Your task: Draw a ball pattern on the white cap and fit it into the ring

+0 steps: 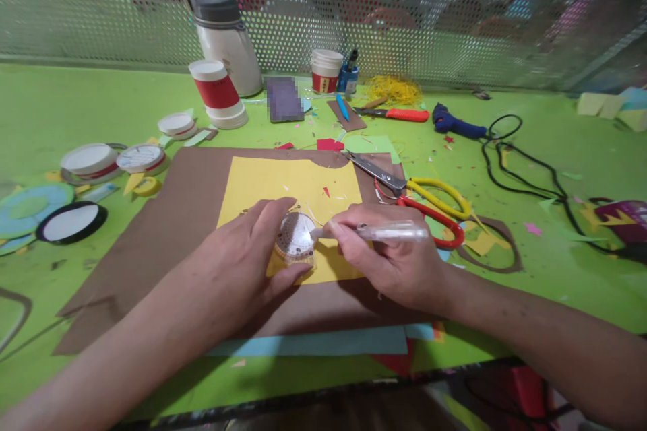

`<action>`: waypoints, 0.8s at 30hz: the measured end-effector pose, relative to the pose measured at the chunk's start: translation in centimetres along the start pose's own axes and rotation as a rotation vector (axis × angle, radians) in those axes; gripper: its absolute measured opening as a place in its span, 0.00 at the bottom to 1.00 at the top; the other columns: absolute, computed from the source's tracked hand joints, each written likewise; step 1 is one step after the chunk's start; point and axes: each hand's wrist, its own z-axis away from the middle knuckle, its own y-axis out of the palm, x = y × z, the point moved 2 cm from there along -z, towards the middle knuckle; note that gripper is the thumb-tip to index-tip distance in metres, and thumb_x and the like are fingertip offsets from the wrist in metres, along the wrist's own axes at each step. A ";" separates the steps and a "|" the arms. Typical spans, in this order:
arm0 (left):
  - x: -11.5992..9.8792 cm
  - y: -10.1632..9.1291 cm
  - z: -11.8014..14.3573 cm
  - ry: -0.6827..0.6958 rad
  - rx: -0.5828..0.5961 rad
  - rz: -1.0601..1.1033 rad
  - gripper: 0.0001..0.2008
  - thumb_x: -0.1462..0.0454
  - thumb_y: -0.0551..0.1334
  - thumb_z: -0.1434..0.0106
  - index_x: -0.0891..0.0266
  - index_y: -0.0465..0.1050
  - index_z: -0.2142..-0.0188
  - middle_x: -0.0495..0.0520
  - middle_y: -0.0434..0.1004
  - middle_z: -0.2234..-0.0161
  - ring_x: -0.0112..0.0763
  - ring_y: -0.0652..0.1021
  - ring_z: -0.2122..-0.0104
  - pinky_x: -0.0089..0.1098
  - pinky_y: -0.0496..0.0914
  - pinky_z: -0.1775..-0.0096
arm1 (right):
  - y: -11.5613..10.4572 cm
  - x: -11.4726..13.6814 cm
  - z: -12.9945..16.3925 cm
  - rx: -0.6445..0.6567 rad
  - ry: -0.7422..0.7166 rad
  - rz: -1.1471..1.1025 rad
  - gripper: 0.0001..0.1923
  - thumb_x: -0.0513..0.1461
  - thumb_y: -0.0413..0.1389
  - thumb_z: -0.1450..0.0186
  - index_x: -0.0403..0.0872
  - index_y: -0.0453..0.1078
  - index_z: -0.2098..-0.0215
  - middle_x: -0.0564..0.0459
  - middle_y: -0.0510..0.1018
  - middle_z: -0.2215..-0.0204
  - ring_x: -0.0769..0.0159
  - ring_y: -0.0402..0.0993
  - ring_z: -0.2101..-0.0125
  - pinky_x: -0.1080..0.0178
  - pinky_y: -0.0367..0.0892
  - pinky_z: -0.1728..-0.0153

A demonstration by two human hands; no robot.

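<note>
A round lid [297, 237] is pinned on the yellow sheet [293, 195] by the left hand [253, 256], fingers curled about its rim. A pen [384, 233] is pinched in the right hand [389, 262], tip at the lid's edge. The outline appears barely begun; cutting remains, with scissors [419, 199] just beside.

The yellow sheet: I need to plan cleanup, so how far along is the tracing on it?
Done: the yellow sheet already has a curved notch cut from its top right corner. In hand: the left hand pins a round lid while the right hand runs a pen along its edge. Left: cutting; scissors lie idle.
</note>
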 end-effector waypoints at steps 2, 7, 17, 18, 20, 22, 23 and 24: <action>0.0 0.0 0.0 0.005 0.009 -0.002 0.28 0.50 0.62 0.27 0.60 0.58 0.35 0.64 0.79 0.49 0.52 0.85 0.54 0.48 0.81 0.53 | 0.0 -0.1 0.0 0.007 0.006 0.003 0.12 0.36 0.56 0.25 0.46 0.76 0.68 0.54 0.83 0.74 0.70 0.75 0.76 0.67 0.70 0.71; 0.1 0.0 0.1 -0.005 0.000 0.000 0.30 0.48 0.61 0.27 0.59 0.57 0.34 0.65 0.79 0.48 0.53 0.85 0.54 0.49 0.81 0.54 | -0.4 0.3 -0.1 -0.025 0.011 0.012 0.12 0.36 0.57 0.25 0.46 0.77 0.67 0.53 0.84 0.73 0.69 0.79 0.74 0.66 0.73 0.69; 0.5 -0.7 0.4 -0.085 -0.079 0.031 0.42 0.45 0.61 0.28 0.57 0.49 0.24 0.67 0.80 0.42 0.56 0.85 0.48 0.53 0.81 0.48 | -0.4 -2.2 -0.3 -0.037 -0.015 -0.083 0.09 0.37 0.56 0.23 0.49 0.76 0.47 0.50 0.87 0.56 0.65 0.85 0.62 0.62 0.79 0.59; 0.9 -1.1 0.4 -0.120 -0.090 0.040 0.44 0.42 0.61 0.29 0.56 0.47 0.24 0.67 0.81 0.42 0.56 0.86 0.49 0.53 0.82 0.49 | -0.2 -2.6 -0.4 0.019 -0.023 -0.064 0.08 0.37 0.57 0.23 0.49 0.76 0.47 0.49 0.87 0.54 0.63 0.84 0.58 0.60 0.79 0.55; 1.8 -2.3 0.4 -0.180 -0.081 0.064 0.47 0.37 0.60 0.31 0.54 0.47 0.23 0.64 0.83 0.46 0.55 0.87 0.52 0.53 0.83 0.54 | 0.2 -3.2 -0.7 0.158 -0.026 -0.021 0.12 0.38 0.62 0.26 0.49 0.74 0.45 0.47 0.85 0.51 0.58 0.82 0.52 0.54 0.78 0.50; 2.8 -3.5 0.3 -0.244 -0.075 0.104 0.51 0.34 0.62 0.36 0.51 0.48 0.23 0.60 0.84 0.47 0.54 0.87 0.54 0.49 0.85 0.57 | 0.6 -3.4 -1.2 0.299 -0.028 -0.007 0.21 0.38 0.67 0.31 0.48 0.71 0.41 0.43 0.83 0.47 0.53 0.78 0.45 0.51 0.77 0.47; 3.3 -4.0 0.3 -0.285 -0.115 0.122 0.51 0.33 0.62 0.37 0.51 0.48 0.23 0.58 0.84 0.47 0.51 0.87 0.56 0.47 0.85 0.58 | 0.9 -3.4 -1.5 0.365 -0.032 -0.010 0.25 0.36 0.68 0.33 0.47 0.70 0.39 0.42 0.81 0.45 0.50 0.75 0.41 0.49 0.76 0.45; 3.8 -4.5 0.2 -0.349 -0.131 0.137 0.52 0.33 0.63 0.37 0.50 0.49 0.23 0.55 0.84 0.46 0.49 0.87 0.55 0.47 0.84 0.55 | 1.2 -3.4 -1.7 0.421 -0.037 -0.016 0.28 0.35 0.69 0.34 0.46 0.69 0.38 0.40 0.80 0.44 0.49 0.72 0.39 0.48 0.75 0.44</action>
